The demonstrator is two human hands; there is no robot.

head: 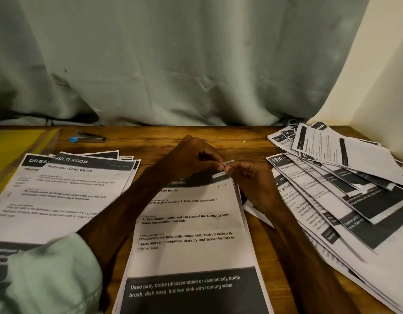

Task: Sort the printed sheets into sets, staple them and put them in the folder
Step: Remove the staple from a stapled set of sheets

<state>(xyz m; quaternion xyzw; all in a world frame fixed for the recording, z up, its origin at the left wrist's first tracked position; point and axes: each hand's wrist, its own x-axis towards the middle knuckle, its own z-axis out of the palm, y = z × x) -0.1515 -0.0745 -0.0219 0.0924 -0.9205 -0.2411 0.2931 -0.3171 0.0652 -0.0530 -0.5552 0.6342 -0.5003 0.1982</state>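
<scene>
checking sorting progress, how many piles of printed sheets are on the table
3: a left pile, a middle pile, a loose fanned right pile. Separate sets inside them may be hidden.

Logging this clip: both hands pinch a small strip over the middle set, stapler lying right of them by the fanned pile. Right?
Not quite: the head view shows the stapler lying far left, near the yellow folder. The rest holds.

Matt printed paper sheets [189,225] lie on a grainy, varnished wooden counter [245,134]. The stapler [88,138] is shiny metal with blue plastic. Soft cloth curtain [173,60] behind.
</scene>
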